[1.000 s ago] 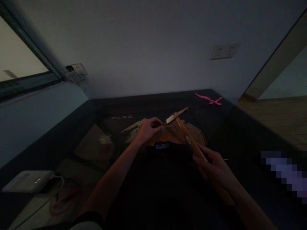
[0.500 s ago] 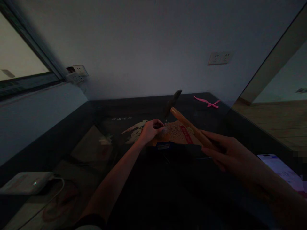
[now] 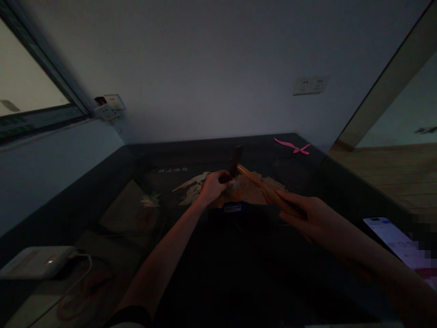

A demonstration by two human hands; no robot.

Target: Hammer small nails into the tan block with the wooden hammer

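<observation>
A white device (image 3: pixel 37 263) w/ a cable lay at far L of a dark tbl (image 3: pixel 221 273). The person's L hand (image 3: pixel 214 187) was over the L end of a brown speckled sheet (image 3: pixel 251 192), thumb & forefinger curled close; cdn't tell what, if anything, was btwn them. A blue label (image 3: pixel 233 208) showed at the sheet's near edge. A hammer (image 3: pixel 259 181) slanted over the sheet, head nr those fingertips. Pink ribbon (image 3: pixel 297 149) lay behind; R hand (image 3: pixel 309 214) was wrapped round the handle, w/ a lit phone (image 3: pixel 396 241) at far R.

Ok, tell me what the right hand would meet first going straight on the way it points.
Beyond the hammer it holds, the right hand would probably meet the brown patterned item first, though depth is unclear.
</observation>
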